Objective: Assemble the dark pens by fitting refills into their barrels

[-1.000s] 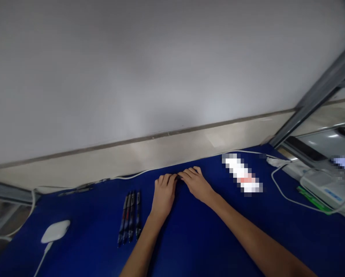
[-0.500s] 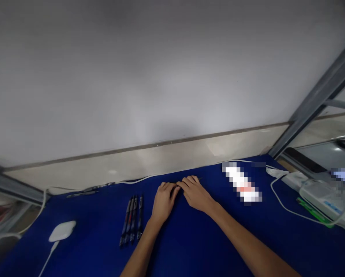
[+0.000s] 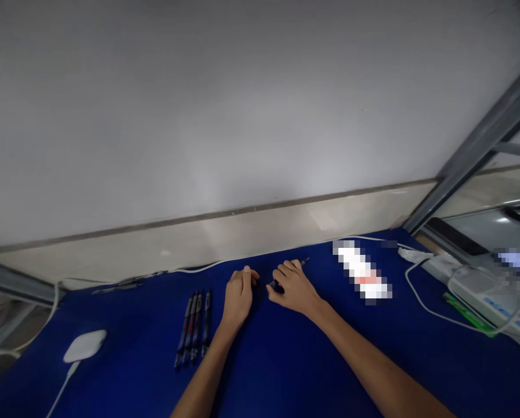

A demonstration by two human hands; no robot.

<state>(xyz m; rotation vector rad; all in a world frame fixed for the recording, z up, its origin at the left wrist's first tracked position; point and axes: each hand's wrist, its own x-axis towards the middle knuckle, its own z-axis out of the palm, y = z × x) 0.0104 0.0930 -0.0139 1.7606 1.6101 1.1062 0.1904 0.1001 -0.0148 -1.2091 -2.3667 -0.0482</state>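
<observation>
My right hand (image 3: 293, 285) is closed around a dark pen (image 3: 304, 261). The pen's thin tip pokes out past the knuckles to the upper right, and its dark other end shows by the thumb. A short gap to the left, my left hand (image 3: 239, 297) rests low over the blue surface with its fingers curled in and the thumb on top. Whether anything sits inside those fingers is hidden. Several dark pens (image 3: 193, 330) lie side by side to the left of my left forearm, one set slightly apart from the others.
A white case (image 3: 85, 346) with a cable lies on the blue tabletop (image 3: 129, 377) at left. Thin dark items (image 3: 121, 285) lie along the back edge. To the right are a blurred-out white object (image 3: 360, 270), a green packet (image 3: 469, 314) and a white power strip (image 3: 499, 316) with cables.
My hands were together at the fingertips and have now come apart, the left one drawing slightly left. More of the pen in my right hand shows. The view has shifted slightly.
</observation>
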